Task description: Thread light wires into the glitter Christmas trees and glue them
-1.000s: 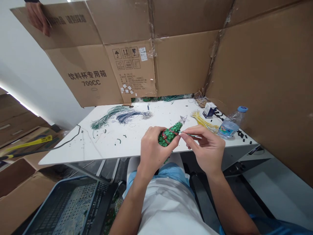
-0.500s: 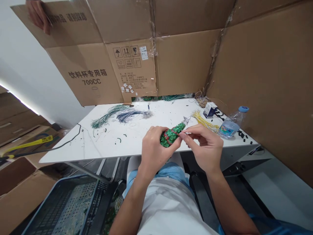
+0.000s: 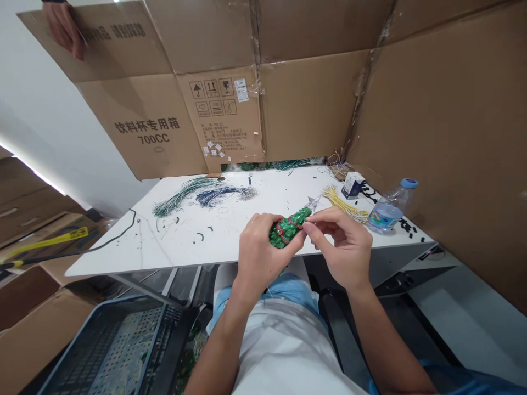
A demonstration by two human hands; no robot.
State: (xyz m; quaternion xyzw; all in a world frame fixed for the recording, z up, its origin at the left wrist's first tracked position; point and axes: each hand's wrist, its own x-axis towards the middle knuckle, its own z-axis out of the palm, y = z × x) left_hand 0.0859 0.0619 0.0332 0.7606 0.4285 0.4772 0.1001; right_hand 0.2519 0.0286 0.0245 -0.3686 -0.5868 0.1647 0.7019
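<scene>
Over the front edge of the white table, my left hand (image 3: pixel 263 247) is wrapped round a small green tree ornament (image 3: pixel 290 227) with red strands. A silvery star (image 3: pixel 313 203) tops the tree and points away to the right. My right hand (image 3: pixel 343 241) is at the tree's right side, with thumb and index finger pinched together beside it; what they grip is too small to make out. Bundles of green wires (image 3: pixel 181 196), dark blue wires (image 3: pixel 222 194) and yellow wires (image 3: pixel 343 204) lie on the table beyond my hands.
Cardboard (image 3: pixel 313 104) walls the table's back and right. A water bottle (image 3: pixel 387 211) and a small box (image 3: pixel 353 185) stand at the right, near black pieces. A blue crate (image 3: pixel 102 348) sits below left. Another person's hand (image 3: pixel 63 27) holds the cardboard at top left.
My right hand has shifted slightly to the left, staying close to the tree. My left hand and the tree have hardly moved.
</scene>
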